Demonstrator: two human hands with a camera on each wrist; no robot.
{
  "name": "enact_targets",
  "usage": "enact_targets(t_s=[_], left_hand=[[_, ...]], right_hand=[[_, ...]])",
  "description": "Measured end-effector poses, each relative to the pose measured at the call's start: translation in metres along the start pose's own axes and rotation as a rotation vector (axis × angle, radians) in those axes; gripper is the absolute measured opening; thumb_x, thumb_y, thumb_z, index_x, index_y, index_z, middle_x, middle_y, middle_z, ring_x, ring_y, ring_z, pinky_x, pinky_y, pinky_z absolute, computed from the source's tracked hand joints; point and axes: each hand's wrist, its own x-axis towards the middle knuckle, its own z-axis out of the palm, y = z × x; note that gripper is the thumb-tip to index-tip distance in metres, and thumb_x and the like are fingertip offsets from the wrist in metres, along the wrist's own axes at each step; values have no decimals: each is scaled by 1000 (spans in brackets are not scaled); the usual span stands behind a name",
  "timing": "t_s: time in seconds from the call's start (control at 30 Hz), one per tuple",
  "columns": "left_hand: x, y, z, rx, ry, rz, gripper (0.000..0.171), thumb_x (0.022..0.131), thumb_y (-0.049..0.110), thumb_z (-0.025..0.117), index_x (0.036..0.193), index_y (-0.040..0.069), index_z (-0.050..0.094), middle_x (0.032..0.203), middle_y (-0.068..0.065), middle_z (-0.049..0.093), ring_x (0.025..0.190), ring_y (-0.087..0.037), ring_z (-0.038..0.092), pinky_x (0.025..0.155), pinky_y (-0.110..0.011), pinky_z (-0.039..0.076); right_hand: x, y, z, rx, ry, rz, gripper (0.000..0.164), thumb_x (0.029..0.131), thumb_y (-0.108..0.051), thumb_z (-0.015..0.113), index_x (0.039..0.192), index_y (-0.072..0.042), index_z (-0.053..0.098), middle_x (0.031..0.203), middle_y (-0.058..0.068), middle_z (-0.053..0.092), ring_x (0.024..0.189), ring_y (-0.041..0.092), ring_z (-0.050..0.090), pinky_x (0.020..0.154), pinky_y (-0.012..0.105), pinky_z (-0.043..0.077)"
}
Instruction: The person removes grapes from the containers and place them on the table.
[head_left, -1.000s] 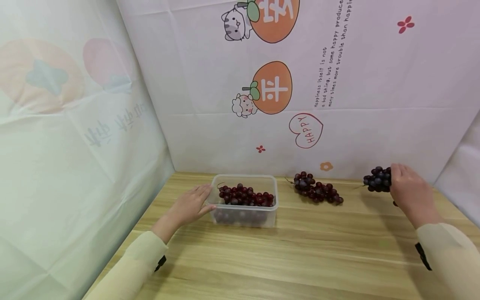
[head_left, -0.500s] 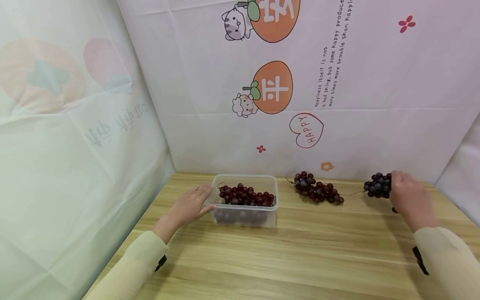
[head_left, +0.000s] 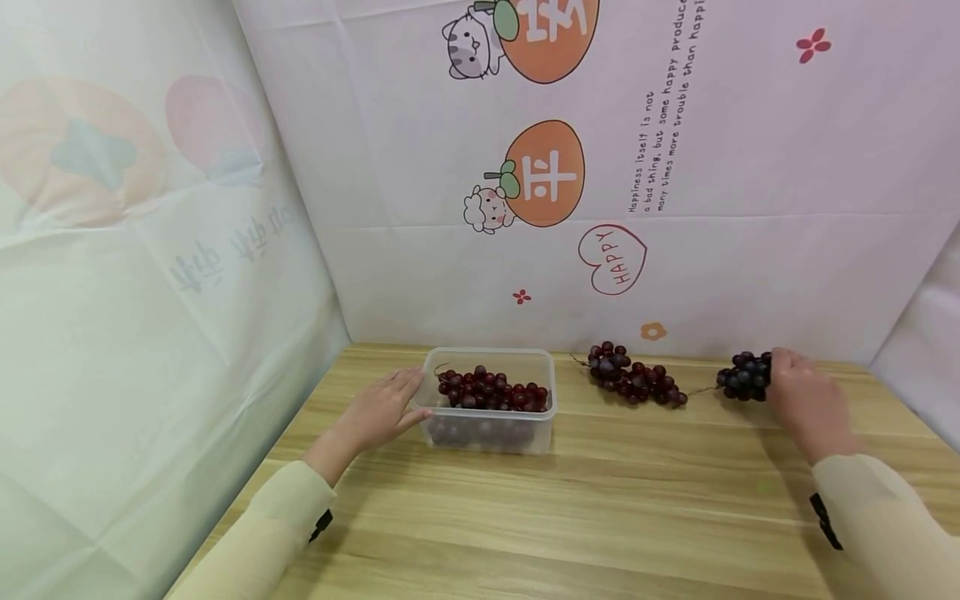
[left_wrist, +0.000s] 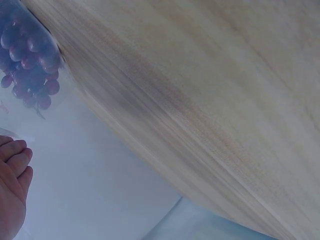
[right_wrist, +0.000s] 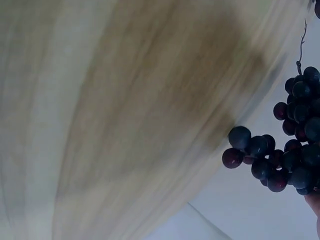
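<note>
A clear plastic container (head_left: 491, 433) stands at the table's back, holding a bunch of red grapes (head_left: 491, 390). My left hand (head_left: 382, 408) rests on its left side, fingers fairly straight along the rim and thumb at the front corner. At the right, my right hand (head_left: 808, 400) grips a bunch of dark grapes (head_left: 745, 377), its stem pointing left; the fingers are largely hidden behind the hand. In the right wrist view the dark bunch (right_wrist: 300, 150) hangs with part of it spread to the left, and only a bit of the hand shows.
Between the container and my right hand, another bunch of red grapes (head_left: 636, 377) lies on the wooden table (head_left: 570, 517). A white printed cloth (head_left: 420, 275) rises right behind the table, and another cloth (head_left: 172, 350) hangs along the left.
My right hand has moved slightly left and a little lower in the head view, carrying the dark grapes. The left hand, the container and the other grapes have stayed put.
</note>
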Motion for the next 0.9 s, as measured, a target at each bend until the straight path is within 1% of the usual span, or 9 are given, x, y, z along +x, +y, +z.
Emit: enact_targets(t_s=[0.1, 0.23, 0.33, 0.47, 0.53, 0.63, 0.73, 0.9], left_hand=[[1, 0, 0, 6, -3, 1, 71, 101, 46, 47, 144, -9, 37, 146, -25, 40, 134, -39, 39, 111, -50, 32], [1, 0, 0, 3, -3, 7, 71, 100, 45, 49, 145, -8, 37, 146, -25, 40, 135, -38, 38, 112, -49, 31], [1, 0, 1, 2, -2, 10, 71, 100, 45, 50, 145, -9, 37, 147, -25, 40, 135, -37, 38, 112, -48, 31], [1, -2, 1, 5, -1, 11, 71, 100, 45, 50, 145, -9, 37, 146, -25, 40, 134, -38, 38, 112, -49, 31], [1, -2, 0, 5, -2, 10, 71, 100, 45, 50, 145, -9, 37, 147, -25, 40, 134, -39, 39, 112, -49, 31], [1, -2, 0, 6, -2, 13, 72, 100, 45, 50, 145, -9, 36, 146, -25, 40, 134, -38, 39, 112, -49, 31], [1, -1, -1, 4, 0, 15, 72, 100, 45, 50, 145, -9, 37, 146, -25, 40, 134, -38, 39, 112, -49, 31], [1, -1, -1, 17, -3, 17, 73, 100, 47, 49, 145, -9, 37, 147, -25, 40, 134, -38, 39, 112, -49, 31]], right_hand=[[-1, -1, 1, -8, -29, -10, 36, 72, 15, 57, 106, 24, 45, 97, 48, 53, 72, 58, 57, 48, 60, 51], [-3, -2, 5, -21, -13, -42, 37, 70, 16, 60, 103, 25, 46, 95, 48, 53, 64, 55, 57, 43, 56, 50], [-2, -5, 7, -16, 1, -55, 39, 69, 17, 59, 105, 26, 47, 97, 48, 53, 66, 55, 58, 46, 57, 51], [-1, -8, 7, -5, -6, -65, 39, 70, 18, 58, 106, 25, 47, 99, 48, 53, 71, 56, 58, 49, 59, 51], [-1, -8, 6, 0, 0, -82, 39, 67, 18, 59, 104, 23, 47, 94, 46, 54, 65, 54, 57, 45, 58, 50], [-2, -7, 7, 11, 7, -118, 41, 59, 18, 62, 98, 20, 47, 86, 43, 55, 55, 48, 55, 40, 54, 46], [-4, -5, 7, 28, -43, -128, 44, 54, 18, 64, 95, 17, 46, 84, 40, 55, 55, 45, 54, 40, 53, 47], [-8, -1, 9, 28, -190, -95, 57, 58, 17, 72, 108, 20, 45, 100, 43, 53, 75, 53, 57, 53, 56, 53]])
